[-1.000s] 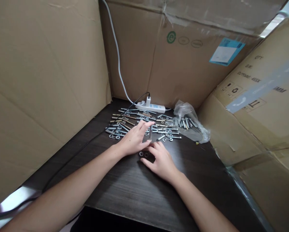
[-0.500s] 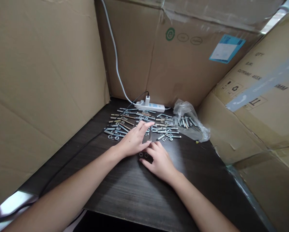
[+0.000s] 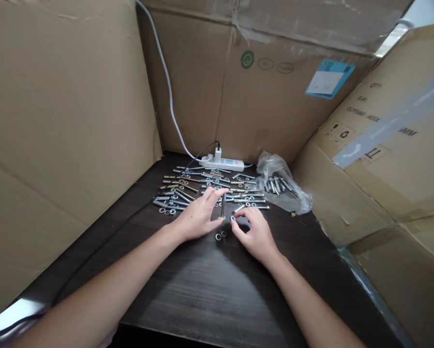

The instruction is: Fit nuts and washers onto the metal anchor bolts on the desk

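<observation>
My left hand (image 3: 198, 215) pinches a metal bolt (image 3: 223, 206) by its ends, between thumb and index finger. To the right of it, my right hand (image 3: 257, 235) grips a small hex nut (image 3: 233, 219) at its thumb and fingertips, apart from the bolt. On the dark table between and below the hands lie a nut-like ring (image 3: 218, 237) and a thinner washer (image 3: 223, 234). A short metal sleeve (image 3: 239, 210) rests just beyond my right fingers. Behind both hands spread rows of bolts, sleeves, nuts and washers (image 3: 180, 197), partly covered by my left hand.
At the back stands a white power strip (image 3: 238, 165) with a plug and cables. A clear plastic bag (image 3: 269, 164) holding several bolts sits at the back right. A black cable (image 3: 104, 243) crosses the table's left side. Cardboard walls (image 3: 195, 87) enclose the table.
My right hand has moved right, away from the bolt, and the nut at its fingertips now shows. The ring and washer below are uncovered. My left hand keeps its hold on the bolt.
</observation>
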Demonstrator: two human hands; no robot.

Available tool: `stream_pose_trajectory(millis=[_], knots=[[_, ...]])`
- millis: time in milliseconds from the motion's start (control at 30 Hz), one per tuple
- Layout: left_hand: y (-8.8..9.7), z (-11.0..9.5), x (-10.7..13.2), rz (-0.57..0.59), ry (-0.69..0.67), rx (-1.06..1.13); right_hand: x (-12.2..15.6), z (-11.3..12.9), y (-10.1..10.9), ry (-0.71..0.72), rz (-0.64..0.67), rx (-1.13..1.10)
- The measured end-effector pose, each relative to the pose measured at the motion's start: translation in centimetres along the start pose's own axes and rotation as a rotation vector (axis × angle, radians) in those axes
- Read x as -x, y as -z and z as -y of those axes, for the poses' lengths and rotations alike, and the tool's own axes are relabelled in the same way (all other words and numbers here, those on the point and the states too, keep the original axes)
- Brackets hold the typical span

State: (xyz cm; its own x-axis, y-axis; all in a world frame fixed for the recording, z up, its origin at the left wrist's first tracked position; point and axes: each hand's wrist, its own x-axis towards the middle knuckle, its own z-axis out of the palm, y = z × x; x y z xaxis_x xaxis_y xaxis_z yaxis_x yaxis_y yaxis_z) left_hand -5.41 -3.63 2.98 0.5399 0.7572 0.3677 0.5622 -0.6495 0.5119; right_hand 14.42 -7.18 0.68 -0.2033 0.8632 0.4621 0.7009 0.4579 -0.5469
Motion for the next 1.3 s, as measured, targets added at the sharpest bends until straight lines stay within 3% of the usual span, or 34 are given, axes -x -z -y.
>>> stream_pose_trajectory(millis=[133, 300, 433, 733, 967, 1300], knots=[[-0.2, 0.0, 0.1, 0.007, -0.003, 0.005, 0.0, -0.1, -0.1, -0.001, 0.034, -0.001], [-0.6, -0.4, 0.3, 0.06, -0.034, 0.022, 0.2, -0.6, -0.3, -0.069, -0.072, -0.087], [-0.7, -0.5, 0.3, 0.096, -0.039, 0.008, 0.2, -0.6, -0.4, -0.098, -0.084, -0.14], [-0.2, 0.1, 0.1, 0.071, -0.008, 0.018, 0.3, -0.7, -0.5, -0.004, 0.181, 0.083], [-0.2, 0.0, 0.2, 0.077, -0.005, 0.03, 0.4, 0.5, -0.2, 0.073, 0.189, 0.101], [-0.2, 0.2, 0.2, 0.067, -0.003, 0.035, 0.9, 1.6, -1.4, 0.132, 0.319, 0.13]])
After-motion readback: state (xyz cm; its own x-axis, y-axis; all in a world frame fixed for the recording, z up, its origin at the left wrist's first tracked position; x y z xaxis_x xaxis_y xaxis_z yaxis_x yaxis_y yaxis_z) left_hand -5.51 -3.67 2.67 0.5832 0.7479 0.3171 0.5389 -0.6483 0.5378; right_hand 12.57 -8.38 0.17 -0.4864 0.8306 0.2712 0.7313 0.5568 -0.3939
